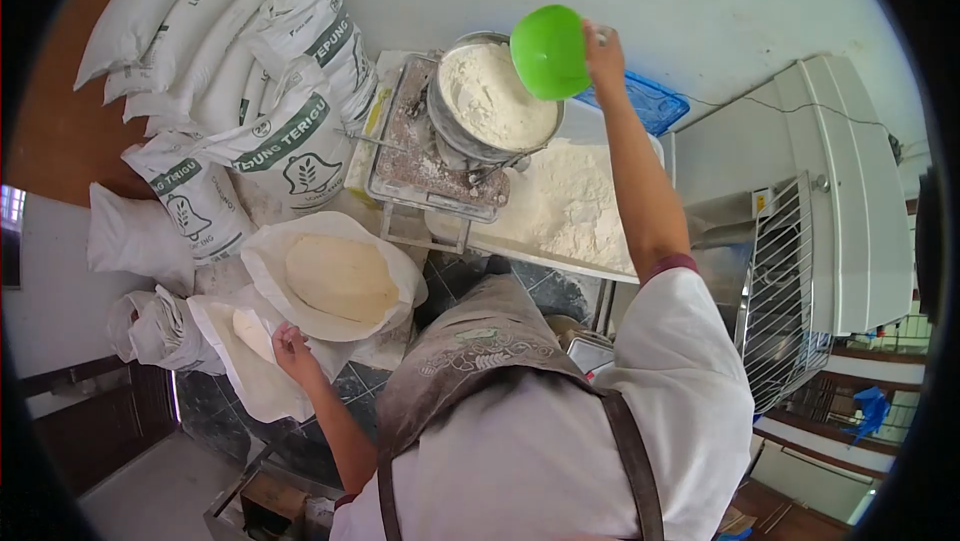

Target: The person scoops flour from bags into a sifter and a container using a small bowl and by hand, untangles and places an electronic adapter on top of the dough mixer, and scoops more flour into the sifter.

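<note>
My right hand (603, 59) is closed on the rim of a bright green plastic bowl (552, 53). The bowl is tilted above the right side of a round metal pot (440, 111) heaped with pale flour (490, 96). This pot stands on a flour-dusted scale (405, 131). Low on the left, my left hand (291, 349) has its fingers curled at the edge of an open white flour sack (265, 381). A second open sack (395, 256), with flour inside, lies just above that hand.
Printed flour sacks (285, 146) are stacked at the upper left. Right of the scale is a large white tub (560, 259) of loose flour, with a blue plastic basket (655, 106) behind it. A wire rack (780, 291) and a white cabinet (865, 201) stand at the right.
</note>
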Demonstrator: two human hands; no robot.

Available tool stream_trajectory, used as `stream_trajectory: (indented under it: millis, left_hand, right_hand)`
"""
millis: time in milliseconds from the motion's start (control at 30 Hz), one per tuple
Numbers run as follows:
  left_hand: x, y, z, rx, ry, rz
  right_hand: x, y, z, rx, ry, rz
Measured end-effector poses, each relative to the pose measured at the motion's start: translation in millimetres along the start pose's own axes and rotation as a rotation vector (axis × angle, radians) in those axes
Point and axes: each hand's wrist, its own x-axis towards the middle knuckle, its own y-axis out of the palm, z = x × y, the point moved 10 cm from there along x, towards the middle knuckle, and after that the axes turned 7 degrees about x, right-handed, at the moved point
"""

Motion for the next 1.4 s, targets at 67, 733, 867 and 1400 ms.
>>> stream_trajectory:
  millis: [67, 733, 867, 1400]
  left_hand:
    - [-5, 8, -14, 0.003, 0.003, -0.019]
    - [-182, 463, -218, 0.086, 0.316, 0.891]
    - [-233, 516, -167, 0.077, -0.017, 1.094]
    - [-198, 412, 136, 0.210, -0.814, 0.780]
  right_hand:
    - [0, -15, -42, 0.413, 0.264, -0.010]
    - [-101, -36, -258, 1.036, 0.881, 0.313]
    - [-184, -62, -294, 1.039, 1.102, 0.266]
    - [-468, -198, -652, -0.623, 0.820, 1.523]
